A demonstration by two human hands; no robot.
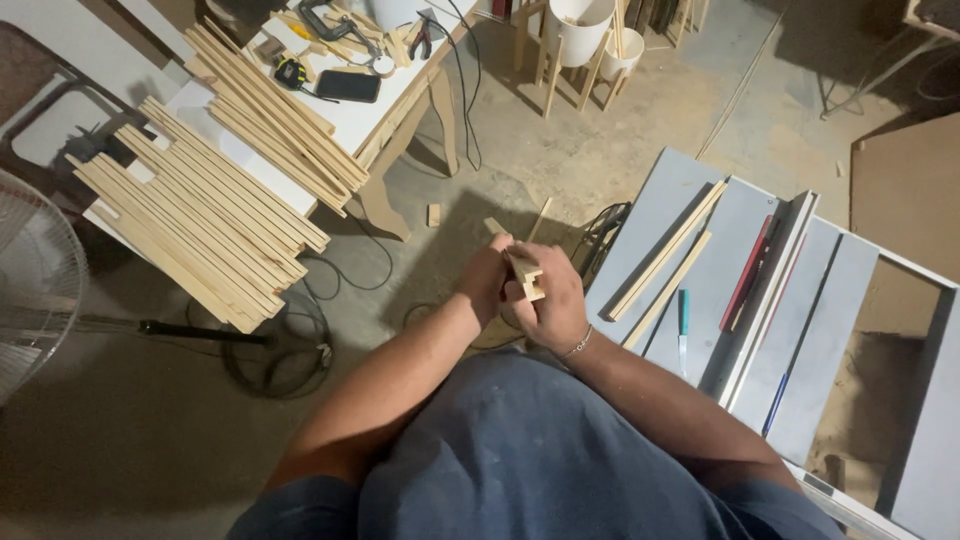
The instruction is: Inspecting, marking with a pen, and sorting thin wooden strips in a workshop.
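Observation:
In the head view, both my hands meet in front of my body over the concrete floor. My right hand grips several short pale wooden pieces stacked together, thumb on top. My left hand closes against the same bundle from the left side. A thin bracelet sits on my right wrist. The far ends of the pieces are partly hidden by my fingers.
A grey saw table at right carries two long wood strips, a red strip, a teal-handled tool and a fence rail. At left a white workbench holds piles of long slats, a phone and hand tools. Fan and cables lie left.

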